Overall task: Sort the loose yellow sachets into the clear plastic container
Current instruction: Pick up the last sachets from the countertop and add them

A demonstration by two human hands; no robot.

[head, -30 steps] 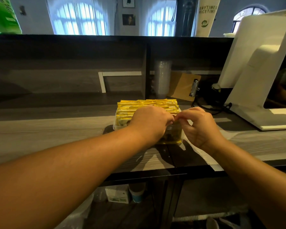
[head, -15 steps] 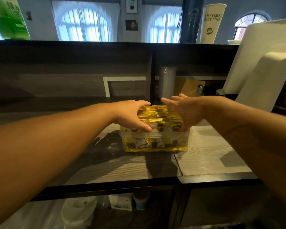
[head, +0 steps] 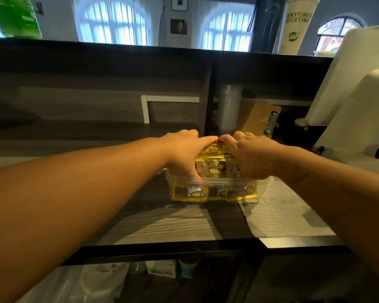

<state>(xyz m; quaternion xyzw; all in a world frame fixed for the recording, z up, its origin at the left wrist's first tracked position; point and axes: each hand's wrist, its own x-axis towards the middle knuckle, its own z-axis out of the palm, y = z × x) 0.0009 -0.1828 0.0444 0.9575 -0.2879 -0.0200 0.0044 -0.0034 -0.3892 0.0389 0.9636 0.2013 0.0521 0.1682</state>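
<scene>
Both hands lie on the heaped yellow sachets [head: 214, 166]: the left hand [head: 183, 153] and the right hand [head: 253, 155] curl over the pile from either side, forefingers nearly meeting at its far edge. Beneath them the grey wood-grain counter [head: 162, 226] runs to a dark raised ledge, with arched windows [head: 114, 19] beyond. On it stands the clear rectangular plastic container [head: 217, 181], long axis left to right, packed with upright sachets facing the camera, overfilled above the rim.
</scene>
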